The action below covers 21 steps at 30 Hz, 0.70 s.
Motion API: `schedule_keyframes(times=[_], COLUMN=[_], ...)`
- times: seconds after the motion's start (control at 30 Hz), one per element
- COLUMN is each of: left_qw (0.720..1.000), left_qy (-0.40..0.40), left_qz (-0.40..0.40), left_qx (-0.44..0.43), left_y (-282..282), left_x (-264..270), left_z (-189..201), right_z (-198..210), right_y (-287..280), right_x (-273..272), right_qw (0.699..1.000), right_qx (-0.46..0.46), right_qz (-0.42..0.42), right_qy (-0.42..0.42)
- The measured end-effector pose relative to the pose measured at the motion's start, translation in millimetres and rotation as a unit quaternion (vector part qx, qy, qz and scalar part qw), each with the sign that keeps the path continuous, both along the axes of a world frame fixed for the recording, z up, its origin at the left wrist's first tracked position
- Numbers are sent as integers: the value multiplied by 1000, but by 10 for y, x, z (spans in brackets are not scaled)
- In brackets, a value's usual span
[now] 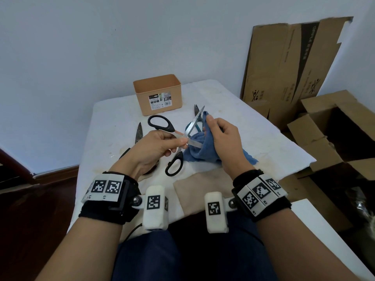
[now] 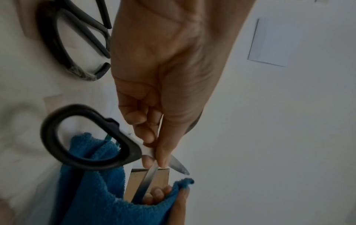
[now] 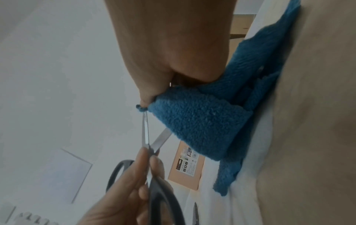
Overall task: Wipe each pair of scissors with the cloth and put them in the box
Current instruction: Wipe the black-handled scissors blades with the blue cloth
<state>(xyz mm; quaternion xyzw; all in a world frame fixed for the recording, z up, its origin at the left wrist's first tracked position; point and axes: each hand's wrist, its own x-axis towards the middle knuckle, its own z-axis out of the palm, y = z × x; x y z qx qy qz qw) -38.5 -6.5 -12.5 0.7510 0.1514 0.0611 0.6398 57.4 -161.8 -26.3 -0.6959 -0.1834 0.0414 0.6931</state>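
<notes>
Nearby, cardboard boxes [image 1: 324,126] beside table [image 1: 253,126]

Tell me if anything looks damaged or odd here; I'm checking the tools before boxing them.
One thing stands out: the scissors lying left of the left hand have dark, rusty-looking blades, unlike the bright blades of the black-handled scissors being wiped with the blue cloth.
</notes>
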Motion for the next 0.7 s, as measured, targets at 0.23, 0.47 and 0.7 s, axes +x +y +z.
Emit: schedule_keyframes(times=[0.23, 0.47, 0.7], left_qw=[998, 998, 992], left_qy=[25, 21, -22], left_qz=[19, 58, 126], left_qx=[-45, -13, 3], left_y=[-10, 54, 147], left_x=[26, -23, 13], left_z=[-55, -28, 5], right_z=[14, -15, 64], right_y=[-22, -173, -217], right_x=[16, 204, 327], right_qw=[1000, 995, 967], right_qx=[-9, -68, -87], right_qz=[-13, -57, -194], right_qy=[-15, -43, -139])
